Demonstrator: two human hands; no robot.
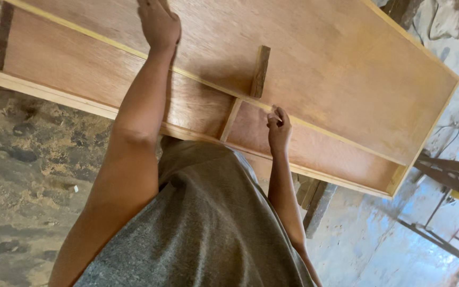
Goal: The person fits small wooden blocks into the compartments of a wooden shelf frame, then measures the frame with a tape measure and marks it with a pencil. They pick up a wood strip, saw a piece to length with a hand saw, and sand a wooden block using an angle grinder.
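We had a large plywood panel [314, 69] in front of us, a broad brown sheet edged with a pale frame [70, 98]. Its long axis ran from the upper left of the view down to the lower right, across our body, so it lay ahead of both hands and reached well past them on either side. A long pale rail [134, 53] crossed the sheet along that same axis, and a short pale divider [230, 119] joined the rail to the near edge of the frame.

Our left hand [159, 22] lay far out on the sheet, past the rail, palm down with the fingers spread flat and nothing gripped; its fingertips ran out of the top of the view. Our right hand [279, 129] was much closer in, at the rail just right of the divider, fingers curled and pinched together against the wood. Whether it held some small thing there we could not tell.

A dark wood block [261, 70] stood on the sheet between the two hands, just beyond the rail and above the divider. The right hand was the nearer to it, though not touching it.

Below the panel we saw rough earth floor [22, 175] on the left, a pale stained floor [367, 244] on the right, and a metal stand [442, 175] at the far right.
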